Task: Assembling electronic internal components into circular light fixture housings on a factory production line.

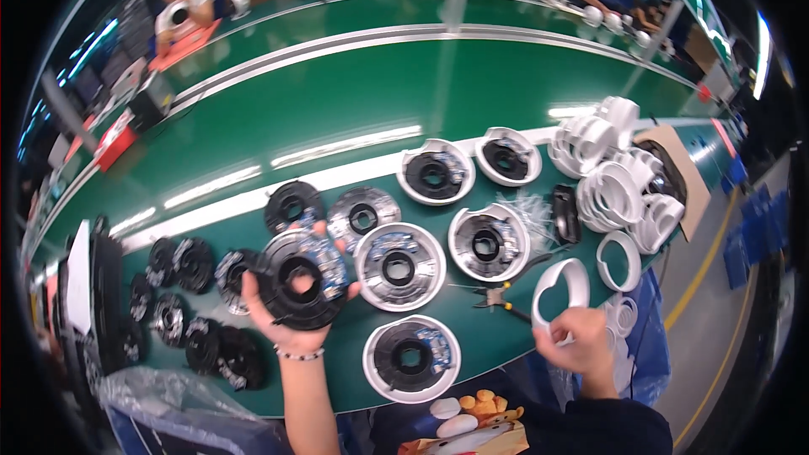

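Two hands, well apart, each holding something. Left hand cups a black disc from beneath, raised over the green table: thumb at its left edge, fingertips showing at far and right edges. Right hand grips the near side of a white ring, over the table's right part.

Disc judged light and stiff; its exposed circuit board probably the fragile part, so best held by the rim. Ring likely light, smooth, perhaps slightly springy; hold by the band.

Looks: disc dark, round, hole in the middle, bluish board curving along its right side. Ring plain, open-centred.

Beyond: pliers between the hands, white-rimmed housings nearby, heaped white rings farther right.
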Available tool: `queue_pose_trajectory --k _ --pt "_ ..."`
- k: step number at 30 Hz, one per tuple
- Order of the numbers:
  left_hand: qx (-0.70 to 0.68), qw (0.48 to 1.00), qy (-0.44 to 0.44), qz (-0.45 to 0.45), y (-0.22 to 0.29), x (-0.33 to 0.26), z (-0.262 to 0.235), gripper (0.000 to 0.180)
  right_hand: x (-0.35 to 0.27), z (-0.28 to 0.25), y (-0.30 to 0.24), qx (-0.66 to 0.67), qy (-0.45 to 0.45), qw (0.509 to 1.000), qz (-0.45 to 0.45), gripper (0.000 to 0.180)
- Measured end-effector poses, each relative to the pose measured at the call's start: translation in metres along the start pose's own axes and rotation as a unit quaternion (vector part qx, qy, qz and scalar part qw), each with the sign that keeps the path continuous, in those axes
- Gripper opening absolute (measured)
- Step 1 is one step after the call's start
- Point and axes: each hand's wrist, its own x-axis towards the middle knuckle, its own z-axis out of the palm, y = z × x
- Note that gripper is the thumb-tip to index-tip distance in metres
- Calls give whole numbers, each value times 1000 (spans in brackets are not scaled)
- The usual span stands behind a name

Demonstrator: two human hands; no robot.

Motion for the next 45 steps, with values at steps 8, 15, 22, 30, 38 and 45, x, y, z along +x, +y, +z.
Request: queue_pose_trajectory --k 8,15,22,30,38,45 --pt "24 1000 14 1 1 2 -5 70 8 68 8 72 -64 994 43 21" --pt "59 998 -6 -1 11 3 3 72 22 49 19 -6 102 993 -65 25" --pt "64 998 17 -6 1 -1 0 73 -1 19 30 -34 -199 979 36 103" --pt "55 998 3 -23 -2 -6 1 73 11 4 20 -14 -259 965 -35 95" --pt "35 998 -11 -41 -10 1 6 74 51 -15 1 173 -139 966 -131 103" --pt "35 998 46 0 -11 -10 -1 61 127 76 -73 381 -171 887 -196 102"
